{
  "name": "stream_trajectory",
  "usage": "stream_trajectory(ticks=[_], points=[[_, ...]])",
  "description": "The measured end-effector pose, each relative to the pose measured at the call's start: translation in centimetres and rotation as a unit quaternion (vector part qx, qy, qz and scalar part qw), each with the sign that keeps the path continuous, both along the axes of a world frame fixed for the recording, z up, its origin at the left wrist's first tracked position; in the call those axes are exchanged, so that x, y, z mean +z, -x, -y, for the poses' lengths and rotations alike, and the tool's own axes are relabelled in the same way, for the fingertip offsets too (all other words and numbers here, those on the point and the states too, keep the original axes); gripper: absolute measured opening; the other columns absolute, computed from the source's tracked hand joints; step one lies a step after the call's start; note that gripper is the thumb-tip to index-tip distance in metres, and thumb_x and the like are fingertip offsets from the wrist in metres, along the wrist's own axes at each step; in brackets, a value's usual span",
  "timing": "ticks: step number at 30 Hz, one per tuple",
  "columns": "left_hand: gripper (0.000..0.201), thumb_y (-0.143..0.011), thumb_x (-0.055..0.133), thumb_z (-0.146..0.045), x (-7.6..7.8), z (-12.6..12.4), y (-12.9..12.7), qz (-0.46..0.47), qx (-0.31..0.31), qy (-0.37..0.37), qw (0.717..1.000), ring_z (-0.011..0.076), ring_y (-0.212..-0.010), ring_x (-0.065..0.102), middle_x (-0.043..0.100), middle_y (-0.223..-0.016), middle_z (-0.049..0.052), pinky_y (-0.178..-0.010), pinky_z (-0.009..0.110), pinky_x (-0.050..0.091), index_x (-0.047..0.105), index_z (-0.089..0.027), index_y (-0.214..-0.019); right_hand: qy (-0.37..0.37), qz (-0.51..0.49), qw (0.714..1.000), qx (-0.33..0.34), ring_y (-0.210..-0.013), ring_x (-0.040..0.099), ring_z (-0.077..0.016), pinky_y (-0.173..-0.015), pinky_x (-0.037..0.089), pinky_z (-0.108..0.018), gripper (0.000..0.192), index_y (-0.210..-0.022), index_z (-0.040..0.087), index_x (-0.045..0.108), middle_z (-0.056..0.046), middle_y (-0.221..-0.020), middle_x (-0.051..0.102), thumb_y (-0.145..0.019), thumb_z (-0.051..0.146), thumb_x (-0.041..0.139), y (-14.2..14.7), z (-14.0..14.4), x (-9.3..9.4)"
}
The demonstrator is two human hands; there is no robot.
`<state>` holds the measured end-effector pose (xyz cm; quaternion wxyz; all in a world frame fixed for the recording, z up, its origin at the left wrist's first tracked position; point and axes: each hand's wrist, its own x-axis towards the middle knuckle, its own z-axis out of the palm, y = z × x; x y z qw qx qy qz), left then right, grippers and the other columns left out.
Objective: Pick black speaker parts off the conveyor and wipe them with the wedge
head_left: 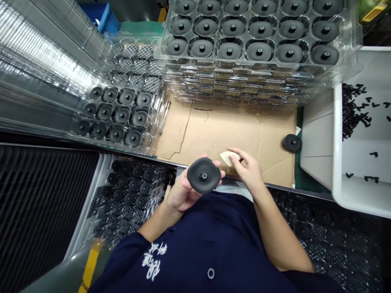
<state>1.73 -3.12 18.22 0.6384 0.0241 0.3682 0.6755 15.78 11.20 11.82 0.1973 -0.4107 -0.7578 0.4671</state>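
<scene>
- Your left hand (pixel 181 197) is half curled below the black disc (pixel 195 173), holding it with its knob toward you.
- Your right hand (pixel 249 173) pinches the cream wedge (pixel 226 158), near this disc but apart from it.
- Beyond lies the cardboard (pixel 220 130), with a second disc (pixel 288 142) at its right.
- Farther, the clear trays (pixel 244 73) are stacked.

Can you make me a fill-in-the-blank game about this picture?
The left hand holds a disc coloured ____.
The right hand pinches a pale wedge between fingers and ____.
The bin holding small dark pieces is coloured ____.
On top of the tall tray stack, the front row of discs numbers ____.

Missing words: black; thumb; white; six.
</scene>
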Motion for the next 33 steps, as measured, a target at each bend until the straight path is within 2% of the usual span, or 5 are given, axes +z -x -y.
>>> stream_trajectory(ticks=[11,15,23,29,33], points=[[0.062,-0.054,0.088,-0.035,0.2,-0.7,-0.8,-0.135,0.07,0.023,0.988,0.0264,-0.111,0.062,0.069,-0.112,0.003,-0.096,0.034,0.051,0.065,-0.027,-0.111,-0.254,-0.154,0.951,0.084,-0.083,0.061,-0.0146,-0.079,0.042,-0.031,0.027,-0.117,0.02,0.061,-0.004,-0.096,0.069,-0.092,0.019,0.05,2.3,4.9,11.4],[0.065,-0.049,0.091,-0.031,0.0,-0.4,0.7,-0.154,0.137,0.021,0.978,0.0277,-0.115,0.061,0.069,-0.111,0.001,-0.096,0.037,0.051,0.065,-0.031,-0.108,-0.178,-0.119,0.956,0.202,-0.069,0.058,-0.0108,-0.071,0.039,-0.029,0.021,-0.107,0.019,0.064,0.0,-0.085,0.07,-0.093,0.02,0.048,2.3,3.7,8.9],[0.069,-0.054,0.08,-0.06,0.5,0.2,0.7,-0.083,0.079,-0.013,0.993,0.0293,-0.108,0.064,0.065,-0.119,0.005,-0.094,0.042,0.052,0.063,-0.032,-0.114,-0.141,0.143,0.98,0.002,-0.105,0.054,-0.0289,-0.092,0.04,-0.049,0.03,-0.112,0.02,0.068,-0.013,-0.113,0.064,-0.087,0.025,0.052,0.0,-0.5,-3.1],[0.072,-0.071,0.061,-0.069,0.0,0.6,0.5,-0.179,0.025,-0.044,0.983,0.0274,-0.095,0.068,0.063,-0.122,0.009,-0.085,0.043,0.054,0.047,-0.034,-0.132,-0.159,0.061,0.985,-0.016,-0.12,0.049,-0.0275,-0.101,0.037,-0.05,0.031,-0.117,0.021,0.063,-0.013,-0.127,0.055,-0.089,0.025,0.049,0.2,1.3,-0.1],[0.096,-0.063,0.084,-0.023,-1.0,0.5,1.1,-0.507,-0.009,-0.15,0.849,0.0241,-0.11,0.061,0.063,-0.123,0.005,-0.099,0.041,0.045,0.03,-0.042,-0.14,-0.037,-0.08,0.996,-0.02,-0.095,0.059,-0.0179,-0.09,0.047,-0.037,0.025,-0.112,0.022,0.064,-0.006,-0.103,0.064,-0.09,0.024,0.053,-0.1,3.1,2.9]])
